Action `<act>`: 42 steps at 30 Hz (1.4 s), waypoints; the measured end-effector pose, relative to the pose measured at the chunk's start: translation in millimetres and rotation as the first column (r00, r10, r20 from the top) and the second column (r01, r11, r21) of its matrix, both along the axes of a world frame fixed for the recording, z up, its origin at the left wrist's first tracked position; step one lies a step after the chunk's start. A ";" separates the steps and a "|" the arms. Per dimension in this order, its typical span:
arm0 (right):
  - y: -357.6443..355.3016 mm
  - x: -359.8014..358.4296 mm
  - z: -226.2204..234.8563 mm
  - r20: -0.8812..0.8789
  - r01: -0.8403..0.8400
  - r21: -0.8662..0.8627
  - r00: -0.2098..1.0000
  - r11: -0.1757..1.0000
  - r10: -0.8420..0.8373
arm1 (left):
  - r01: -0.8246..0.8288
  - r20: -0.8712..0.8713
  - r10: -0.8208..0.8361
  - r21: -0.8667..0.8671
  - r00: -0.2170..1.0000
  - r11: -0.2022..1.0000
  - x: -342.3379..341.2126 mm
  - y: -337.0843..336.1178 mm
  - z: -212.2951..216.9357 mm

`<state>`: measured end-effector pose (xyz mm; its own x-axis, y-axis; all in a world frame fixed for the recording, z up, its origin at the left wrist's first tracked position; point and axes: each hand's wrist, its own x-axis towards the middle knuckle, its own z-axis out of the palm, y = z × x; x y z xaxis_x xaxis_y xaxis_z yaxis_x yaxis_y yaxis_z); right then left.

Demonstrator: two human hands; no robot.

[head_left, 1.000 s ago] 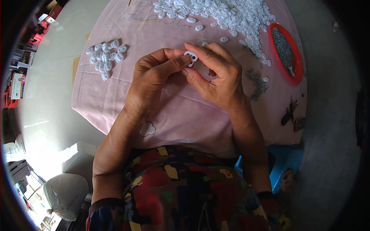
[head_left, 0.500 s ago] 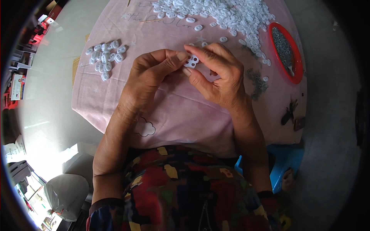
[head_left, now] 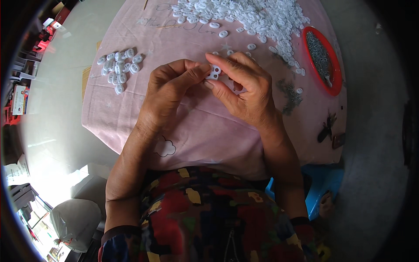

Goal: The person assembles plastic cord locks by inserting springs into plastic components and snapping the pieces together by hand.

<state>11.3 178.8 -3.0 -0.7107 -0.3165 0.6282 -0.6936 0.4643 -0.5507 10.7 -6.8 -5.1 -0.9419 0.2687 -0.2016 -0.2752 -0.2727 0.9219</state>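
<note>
Between my fingertips, above the middle of the pink-covered table, is a small white plastic piece with round holes [head_left: 214, 72]. My left hand [head_left: 170, 89] pinches its left side between thumb and forefinger, partly hiding it. The thumb and forefinger of my right hand [head_left: 246, 87] close on it from the right. Whether it is one piece or two pressed together I cannot tell. A small group of white oval pieces [head_left: 118, 67] lies left of my hands. A large heap of similar pieces [head_left: 257, 17] spreads beyond them.
At the far right a red oval tray [head_left: 336, 76] holds many tiny grey metal parts [head_left: 317, 52]. More metal parts [head_left: 289, 94] lie loose beside my right hand. A dark hand tool [head_left: 326, 129] rests near the right edge of the pink tablecloth [head_left: 209, 131]. A blue stool [head_left: 323, 187] stands below.
Both hands stay together around the white piece. My right fingertips have shifted slightly left, and the piece has turned a little, showing fewer of its holes.
</note>
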 end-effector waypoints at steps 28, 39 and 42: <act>0.6 1.6 0.7 -0.023 -0.055 0.010 0.998 0.998 0.055 | 0.024 -0.054 -0.021 0.057 0.998 0.998 5.2 0.3 -5.6; 5.3 -2.1 -1.2 -0.040 0.012 0.170 0.999 0.985 -0.005 | 0.039 -0.070 -0.042 -0.046 0.997 0.998 -0.3 -2.7 -6.9; 6.3 -0.4 -4.4 -0.051 0.044 0.296 0.998 0.954 -0.031 | 0.029 -0.067 -0.032 -0.048 0.997 0.998 0.2 -2.8 -3.9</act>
<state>10.9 185.0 -7.4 -0.6987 -0.4672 0.5418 -0.6935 0.6283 -0.3526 11.0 -9.5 -9.0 -0.9454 0.2890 -0.1505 -0.2188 -0.2207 0.9505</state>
